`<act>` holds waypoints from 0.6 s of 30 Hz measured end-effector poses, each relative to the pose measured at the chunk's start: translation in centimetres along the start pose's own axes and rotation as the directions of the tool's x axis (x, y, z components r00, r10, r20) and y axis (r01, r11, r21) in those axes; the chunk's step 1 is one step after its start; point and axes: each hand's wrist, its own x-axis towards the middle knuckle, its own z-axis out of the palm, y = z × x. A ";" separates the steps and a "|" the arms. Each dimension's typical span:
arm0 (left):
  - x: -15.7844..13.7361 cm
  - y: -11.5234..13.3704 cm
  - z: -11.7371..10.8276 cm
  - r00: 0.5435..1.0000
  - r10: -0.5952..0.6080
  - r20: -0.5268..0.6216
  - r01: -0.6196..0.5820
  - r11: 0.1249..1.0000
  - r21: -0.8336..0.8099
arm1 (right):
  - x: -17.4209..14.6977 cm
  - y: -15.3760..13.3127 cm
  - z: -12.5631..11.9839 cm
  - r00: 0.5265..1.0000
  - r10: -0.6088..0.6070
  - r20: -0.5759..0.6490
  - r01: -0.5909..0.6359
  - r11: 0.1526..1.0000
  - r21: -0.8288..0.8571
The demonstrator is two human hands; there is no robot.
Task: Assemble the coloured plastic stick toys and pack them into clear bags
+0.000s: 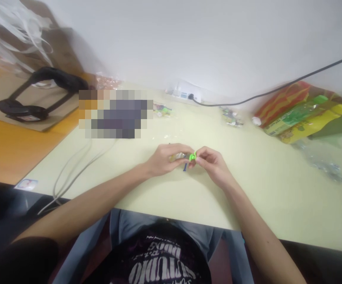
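Note:
Between my two hands, just above the pale table (pixel 171 189), is a small bright green plastic piece (pixel 192 157). My left hand (pixel 166 158) pinches it from the left with thumb and fingertips. From the other side, the thumb and forefinger of my right hand (pixel 214 163) are closed on it too. Its exact kind is too small to make out. Below my left fingertips shows a small blue piece (pixel 184 167). Something whitish and yellow (pixel 177 157) appears behind the left fingers, partly hidden by them.
Small colourful parts (pixel 162 110) and another little pile (pixel 231 117) lie toward the wall. A power strip (pixel 184 94) has a black cable (pixel 248 101) running right. Bottles (pixel 298 118) lie at right, near clear plastic wrapping (pixel 327 167). White cables (pixel 79 175) cross the left side.

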 end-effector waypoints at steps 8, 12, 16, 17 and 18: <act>0.0 0.0 0.2 0.999 -0.032 0.005 0.032 0.998 -0.050 | 0.1 0.3 0.0 0.997 0.069 0.026 -0.070 0.997 0.020; 0.0 0.0 0.3 0.998 -0.051 0.026 0.053 0.997 -0.062 | 0.0 0.5 0.0 0.996 0.085 0.038 -0.085 0.996 0.012; -0.2 0.0 0.3 0.999 -0.040 0.037 0.042 0.998 -0.056 | -0.1 0.6 0.0 0.994 0.087 0.064 -0.088 0.996 0.012; -0.2 0.0 0.4 0.999 -0.027 0.033 0.028 0.998 -0.051 | -0.1 0.6 -0.1 0.993 0.090 0.077 -0.091 0.996 0.016; -0.3 0.0 0.4 1.000 -0.013 0.024 0.014 0.999 -0.045 | -0.1 0.5 -0.1 0.991 0.093 0.093 -0.096 0.995 0.021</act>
